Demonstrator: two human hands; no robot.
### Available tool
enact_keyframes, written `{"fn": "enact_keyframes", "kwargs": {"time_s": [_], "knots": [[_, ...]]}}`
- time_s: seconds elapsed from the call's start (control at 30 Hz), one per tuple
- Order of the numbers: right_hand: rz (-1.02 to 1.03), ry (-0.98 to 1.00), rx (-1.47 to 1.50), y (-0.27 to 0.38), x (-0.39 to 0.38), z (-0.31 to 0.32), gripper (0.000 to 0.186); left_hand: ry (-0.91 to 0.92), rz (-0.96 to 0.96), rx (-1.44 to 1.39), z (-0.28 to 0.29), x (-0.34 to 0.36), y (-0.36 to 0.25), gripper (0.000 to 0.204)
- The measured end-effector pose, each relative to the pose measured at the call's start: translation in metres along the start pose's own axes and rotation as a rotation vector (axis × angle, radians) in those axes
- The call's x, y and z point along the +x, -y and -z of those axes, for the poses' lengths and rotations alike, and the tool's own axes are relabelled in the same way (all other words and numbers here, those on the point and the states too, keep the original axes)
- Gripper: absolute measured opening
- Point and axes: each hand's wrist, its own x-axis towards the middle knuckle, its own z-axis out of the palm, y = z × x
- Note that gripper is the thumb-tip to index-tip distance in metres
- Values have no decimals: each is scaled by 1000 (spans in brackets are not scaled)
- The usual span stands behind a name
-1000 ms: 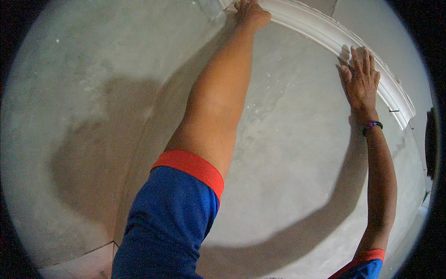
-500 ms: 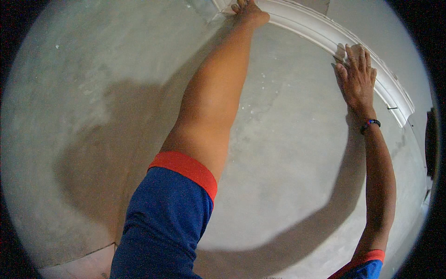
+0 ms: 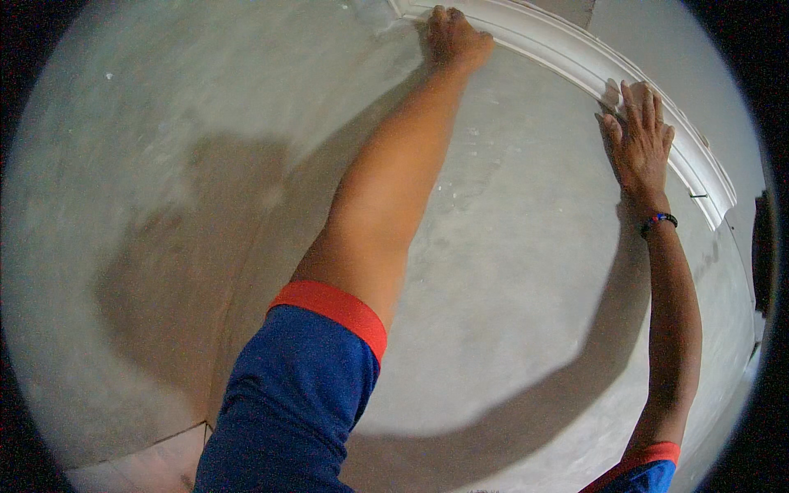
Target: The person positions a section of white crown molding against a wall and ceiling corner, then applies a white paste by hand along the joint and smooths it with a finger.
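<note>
A white moulding strip (image 3: 567,53) with a profiled face runs in a curve across the top of the grey plastered wall (image 3: 509,312). My left hand (image 3: 456,45) is at the strip's lower edge near its left part, fingers bent and pressed together; what lies under the fingertips is hidden. My right hand (image 3: 637,140) lies against the strip farther right, fingers stretched out and slightly apart, with a dark beaded bracelet at the wrist. A thin dark nail or screw (image 3: 698,196) sticks out of the strip to the right of that hand.
The pale ceiling (image 3: 682,57) borders the strip at top right. A pinkish tiled section (image 3: 140,460) with dark joints is at lower left. A dark shape (image 3: 760,246) shows at the far right rim. My arms cast large shadows on the wall.
My left hand has shifted slightly down and to the right, and its fingers are more bent. My right hand keeps almost the same place on the strip.
</note>
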Motion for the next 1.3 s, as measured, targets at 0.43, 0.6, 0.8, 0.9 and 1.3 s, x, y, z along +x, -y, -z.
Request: {"fn": "enact_keyframes", "kwargs": {"time_s": [0.43,0.6,0.8,0.9,1.3], "knots": [[3,-1,8,-1,-2,-2,60,92,-44,-133,6,-10,-7,65],[19,-15,12,2,0,-5,55,97,96,-381,6,-3,-1,62],[39,-12,41,1,-4,2,44,-77,-122,-146,-16,-39,-6,57],[68,-37,42,-5,-7,3,42,-39,-170,-124,-16,-42,-7,55],[59,37,20,0,2,3,45,172,-125,-45,-1,-23,-14,61]]}}
